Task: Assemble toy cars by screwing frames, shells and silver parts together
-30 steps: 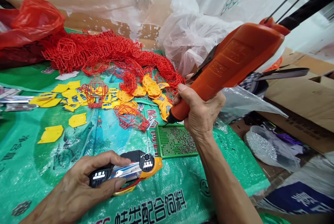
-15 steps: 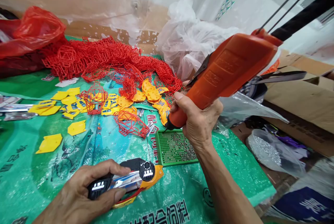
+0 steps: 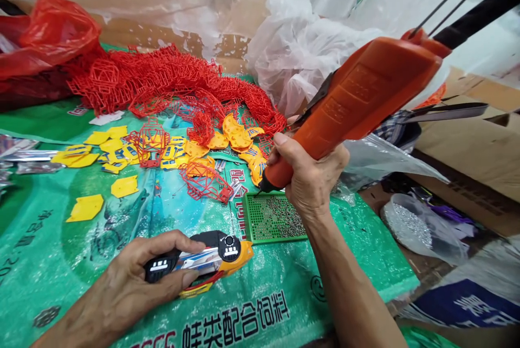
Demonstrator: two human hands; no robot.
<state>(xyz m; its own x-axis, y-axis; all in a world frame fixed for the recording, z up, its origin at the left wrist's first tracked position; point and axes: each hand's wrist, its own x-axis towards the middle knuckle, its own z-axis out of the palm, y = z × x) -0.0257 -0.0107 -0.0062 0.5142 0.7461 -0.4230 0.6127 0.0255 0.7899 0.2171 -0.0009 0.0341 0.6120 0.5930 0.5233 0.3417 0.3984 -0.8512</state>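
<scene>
My left hand [image 3: 162, 267] grips a toy car [image 3: 207, 261] with black, silver and yellow-orange parts, thumb and fingers on opposite sides of it. In my right hand [image 3: 312, 175] is an orange electric screwdriver [image 3: 357, 93], held at a slant with its tip pointing down and left. That tip hovers at the upper left corner of a green perforated tray [image 3: 278, 240], which carries many small metal screws [image 3: 280, 215]. Whether the tip touches the tray I cannot tell. The car is just left of the tray's near corner.
Red plastic frames [image 3: 170, 77] are heaped along the back. Yellow panels [image 3: 85, 208] and orange curved parts [image 3: 238, 137] lie before them. A clear bowl of small shiny pieces [image 3: 410, 223] and cardboard boxes [image 3: 463, 158] stand on the right. Cables rise from the screwdriver.
The view has shifted slightly. Both hands keep their holds, and the screwdriver's tip stays near the tray's corner. The toy car looks tilted a little differently.
</scene>
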